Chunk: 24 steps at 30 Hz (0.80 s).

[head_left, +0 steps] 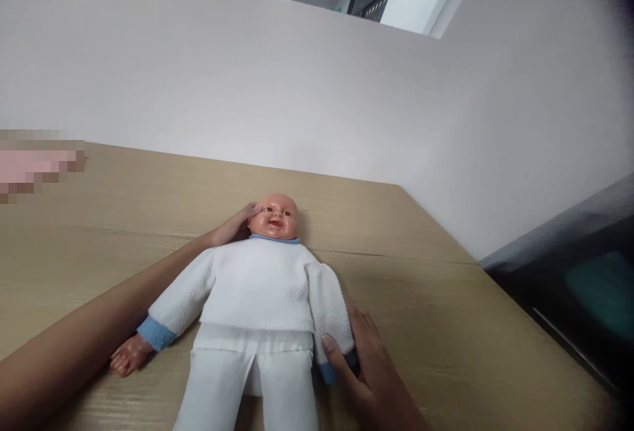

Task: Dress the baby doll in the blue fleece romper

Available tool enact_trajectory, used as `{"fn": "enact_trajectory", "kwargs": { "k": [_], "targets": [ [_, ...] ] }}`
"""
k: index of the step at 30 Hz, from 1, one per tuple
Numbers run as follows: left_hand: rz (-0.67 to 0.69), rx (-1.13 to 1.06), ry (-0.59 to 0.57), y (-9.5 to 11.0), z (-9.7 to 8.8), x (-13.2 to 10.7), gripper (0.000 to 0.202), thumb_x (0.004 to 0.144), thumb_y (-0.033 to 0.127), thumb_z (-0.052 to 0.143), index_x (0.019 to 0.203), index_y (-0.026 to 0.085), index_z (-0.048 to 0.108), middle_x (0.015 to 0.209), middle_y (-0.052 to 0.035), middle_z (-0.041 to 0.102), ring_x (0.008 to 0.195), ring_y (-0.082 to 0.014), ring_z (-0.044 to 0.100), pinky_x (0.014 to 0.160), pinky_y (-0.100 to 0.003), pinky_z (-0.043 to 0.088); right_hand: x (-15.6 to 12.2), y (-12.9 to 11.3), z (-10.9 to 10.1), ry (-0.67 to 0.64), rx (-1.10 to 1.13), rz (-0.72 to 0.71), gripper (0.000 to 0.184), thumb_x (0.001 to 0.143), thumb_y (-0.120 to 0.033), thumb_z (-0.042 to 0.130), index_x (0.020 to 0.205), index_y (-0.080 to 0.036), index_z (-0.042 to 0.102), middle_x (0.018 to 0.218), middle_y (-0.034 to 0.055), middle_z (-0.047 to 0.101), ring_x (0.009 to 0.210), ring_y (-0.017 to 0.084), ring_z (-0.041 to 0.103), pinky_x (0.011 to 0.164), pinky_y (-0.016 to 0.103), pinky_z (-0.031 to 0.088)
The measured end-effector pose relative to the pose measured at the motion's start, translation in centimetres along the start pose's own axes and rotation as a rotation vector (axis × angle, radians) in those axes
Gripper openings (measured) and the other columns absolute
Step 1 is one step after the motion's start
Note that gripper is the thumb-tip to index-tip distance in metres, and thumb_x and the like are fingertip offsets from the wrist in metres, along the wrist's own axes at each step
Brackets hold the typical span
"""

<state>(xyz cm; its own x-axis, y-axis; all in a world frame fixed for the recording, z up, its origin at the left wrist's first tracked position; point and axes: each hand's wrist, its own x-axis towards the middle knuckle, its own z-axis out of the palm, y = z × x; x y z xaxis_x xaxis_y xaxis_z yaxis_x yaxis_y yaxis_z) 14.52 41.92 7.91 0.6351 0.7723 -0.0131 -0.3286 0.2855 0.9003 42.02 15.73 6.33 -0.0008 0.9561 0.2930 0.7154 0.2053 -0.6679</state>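
A baby doll point(257, 286) lies on its back on a wooden table, head towards the far wall. Its clothes are a white fleece top with blue collar and cuffs and white trousers. At the left side of its bald head, my left hand point(240, 223) is cupped round it, with part of the fingers hidden behind the head. My right hand point(369, 358) is wrapped about the doll's lower sleeve on the right, thumb on top and fingers along the outer side. Most of the doll's hand there is covered. The other doll hand point(131, 355) rests free beside my left forearm.
The tabletop point(426, 325) meets a plain pale wall point(222, 81) at its far edge. Past the right table edge is a dark, blurred object point(569, 299). A pixelated pink patch point(34, 167) shows at the far left.
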Motion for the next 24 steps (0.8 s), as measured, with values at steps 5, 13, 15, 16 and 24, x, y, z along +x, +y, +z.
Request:
{"fn": "enact_trajectory", "kwargs": {
  "k": [5,13,15,16,24],
  "targets": [
    [0.020,-0.009,-0.057,-0.4,-0.6,0.3,0.051,0.106,0.057,0.077,0.138,0.017,0.084,0.151,-0.0170,0.081,0.149,-0.0437,0.070,0.135,-0.054,0.049,0.0,0.1,0.1,-0.012,0.010,-0.009,0.044,0.115,-0.057,0.062,0.151,-0.032,0.068,0.138,0.0125,0.079,0.128,0.039,0.077,0.107,0.059,0.069],
    [0.039,0.063,0.180,0.8,-0.1,-0.5,0.058,0.095,0.052,0.088,0.141,0.019,0.076,0.158,-0.0183,0.075,0.154,-0.0421,0.064,0.134,-0.056,0.048,0.3,1.2,1.3,0.072,0.176,0.061,0.090,0.106,-0.051,0.076,0.178,-0.030,0.027,0.173,0.0202,0.055,0.155,0.038,0.063,0.126,0.062,0.057],
    [0.192,0.266,0.331,2.1,0.5,-1.6,0.057,0.091,0.046,0.092,0.139,0.022,0.073,0.162,-0.0166,0.069,0.157,-0.0408,0.059,0.137,-0.056,0.042,0.5,1.1,1.7,0.117,0.181,0.041,0.086,0.106,-0.047,0.076,0.175,-0.028,0.029,0.170,0.0216,0.056,0.147,0.036,0.068,0.121,0.060,0.061],
    [0.292,0.402,0.370,2.9,1.1,-2.5,0.055,0.091,0.045,0.092,0.139,0.024,0.073,0.162,-0.0152,0.068,0.158,-0.0396,0.057,0.139,-0.055,0.039,0.5,0.9,1.8,0.139,0.156,0.022,0.082,0.106,-0.046,0.076,0.173,-0.027,0.032,0.168,0.0215,0.056,0.144,0.036,0.069,0.119,0.060,0.061],
    [0.399,0.698,-0.233,7.2,15.7,-15.9,0.020,0.105,0.042,0.080,0.087,0.032,0.078,0.122,-0.0097,0.082,0.130,-0.0405,0.071,0.129,-0.057,0.048,0.9,-1.6,1.3,0.335,-0.084,-0.280,0.046,0.113,-0.033,0.063,0.157,-0.023,0.053,0.156,0.0180,0.064,0.149,0.039,0.060,0.129,0.064,0.049]
  ]
}}
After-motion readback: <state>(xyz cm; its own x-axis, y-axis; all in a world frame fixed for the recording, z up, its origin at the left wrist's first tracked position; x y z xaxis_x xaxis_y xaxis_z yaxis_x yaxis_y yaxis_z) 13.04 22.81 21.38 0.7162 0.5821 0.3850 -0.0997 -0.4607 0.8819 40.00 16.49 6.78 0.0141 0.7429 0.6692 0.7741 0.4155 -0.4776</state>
